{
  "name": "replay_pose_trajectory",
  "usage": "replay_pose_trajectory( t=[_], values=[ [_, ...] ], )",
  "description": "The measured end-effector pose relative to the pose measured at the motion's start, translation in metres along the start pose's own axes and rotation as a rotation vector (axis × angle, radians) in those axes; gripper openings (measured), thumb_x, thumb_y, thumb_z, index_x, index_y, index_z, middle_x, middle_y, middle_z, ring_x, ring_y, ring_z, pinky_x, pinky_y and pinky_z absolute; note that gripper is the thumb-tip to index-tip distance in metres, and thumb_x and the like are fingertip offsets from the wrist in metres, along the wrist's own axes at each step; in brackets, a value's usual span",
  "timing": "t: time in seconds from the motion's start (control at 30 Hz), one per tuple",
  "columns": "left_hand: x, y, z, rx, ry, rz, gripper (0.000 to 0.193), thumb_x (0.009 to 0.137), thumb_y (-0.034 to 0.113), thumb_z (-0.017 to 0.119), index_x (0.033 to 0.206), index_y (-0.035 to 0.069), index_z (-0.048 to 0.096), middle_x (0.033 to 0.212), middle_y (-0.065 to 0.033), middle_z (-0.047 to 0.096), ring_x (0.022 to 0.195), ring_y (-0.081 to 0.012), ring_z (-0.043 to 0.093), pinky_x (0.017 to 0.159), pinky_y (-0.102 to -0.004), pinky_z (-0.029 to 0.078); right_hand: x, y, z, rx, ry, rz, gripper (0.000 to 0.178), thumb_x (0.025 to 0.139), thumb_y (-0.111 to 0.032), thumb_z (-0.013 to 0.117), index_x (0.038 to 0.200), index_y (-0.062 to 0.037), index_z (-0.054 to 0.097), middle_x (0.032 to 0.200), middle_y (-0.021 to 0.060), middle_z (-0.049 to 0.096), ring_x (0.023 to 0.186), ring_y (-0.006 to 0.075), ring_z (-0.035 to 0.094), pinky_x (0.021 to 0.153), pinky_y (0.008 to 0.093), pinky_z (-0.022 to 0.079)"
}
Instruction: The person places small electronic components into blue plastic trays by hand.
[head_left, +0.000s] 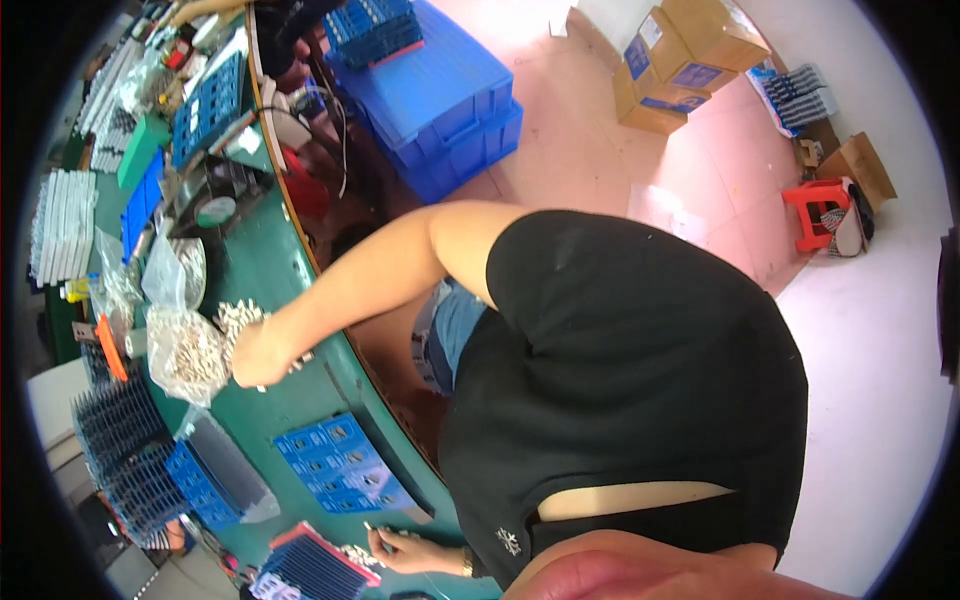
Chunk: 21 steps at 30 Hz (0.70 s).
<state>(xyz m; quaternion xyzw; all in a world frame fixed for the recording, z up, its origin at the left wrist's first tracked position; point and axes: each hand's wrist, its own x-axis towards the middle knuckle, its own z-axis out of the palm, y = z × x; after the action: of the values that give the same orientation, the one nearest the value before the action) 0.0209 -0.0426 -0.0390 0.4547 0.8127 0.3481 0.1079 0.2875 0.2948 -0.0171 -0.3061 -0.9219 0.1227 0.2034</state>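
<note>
My right hand (262,352) reaches across the green table into a heap of small whitish cylindrical pieces (240,316). Its fingers point down and are mostly hidden, so I cannot see whether they grip any. Beside it lies a clear plastic bag (190,358) full of the same pieces. My left hand (412,550), with a gold-coloured band at the wrist, is low in the view, thumb and forefinger closed on what looks like a small whitish piece (368,526). Near its fingertips are more loose pieces and a pink-edged rack with dark blue rows (312,568). A blue printed card sheet (345,465) lies between my hands.
Dark stacked racks (130,450) and a bagged blue card stack (215,475) stand beyond. Further along the green table (290,265) are a round-faced device (215,205), white strip bundles (65,228) and blue trays. Blue bins (440,110), cartons (680,65) and a red stool (815,215) occupy the floor.
</note>
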Motion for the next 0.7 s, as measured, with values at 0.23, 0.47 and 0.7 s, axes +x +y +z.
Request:
replay_pose_trajectory(
  t=[0.23,0.47,0.7],
  values=[
    [-0.015,0.021,-0.007,0.208,0.139,0.120,0.021,0.092,0.009,0.066,0.109,-0.002,0.065,0.104,-0.0120,0.068,0.091,-0.0201,0.063,0.080,-0.0324,0.053,0.024,0.007,0.015,0.053,0.046,-0.349,0.025,0.072,-0.028,0.073,0.084,-0.0088,0.063,0.075,0.0156,0.063,0.073,0.0369,0.064,0.064,0.0490,0.049],
    [-0.011,0.053,-0.006,0.472,0.077,0.324,0.012,0.084,0.008,0.066,0.095,0.005,0.062,0.090,-0.0129,0.066,0.082,-0.0343,0.064,0.075,-0.0426,0.048,0.016,-0.012,-0.008,1.047,-0.044,0.012,0.014,0.085,-0.016,0.074,0.095,-0.0054,0.073,0.081,-0.0006,0.070,0.070,0.0048,0.062,0.062,0.0196,0.049],
    [0.036,0.072,-0.006,0.069,0.357,0.220,0.008,0.088,0.008,0.066,0.095,0.005,0.066,0.081,-0.0080,0.064,0.066,-0.0200,0.060,0.061,-0.0314,0.047,0.071,-0.081,0.035,1.250,-0.322,-0.074,0.023,0.089,-0.016,0.069,0.109,-0.0038,0.072,0.093,0.0025,0.070,0.080,0.0089,0.063,0.069,0.0228,0.052]
  ],
)
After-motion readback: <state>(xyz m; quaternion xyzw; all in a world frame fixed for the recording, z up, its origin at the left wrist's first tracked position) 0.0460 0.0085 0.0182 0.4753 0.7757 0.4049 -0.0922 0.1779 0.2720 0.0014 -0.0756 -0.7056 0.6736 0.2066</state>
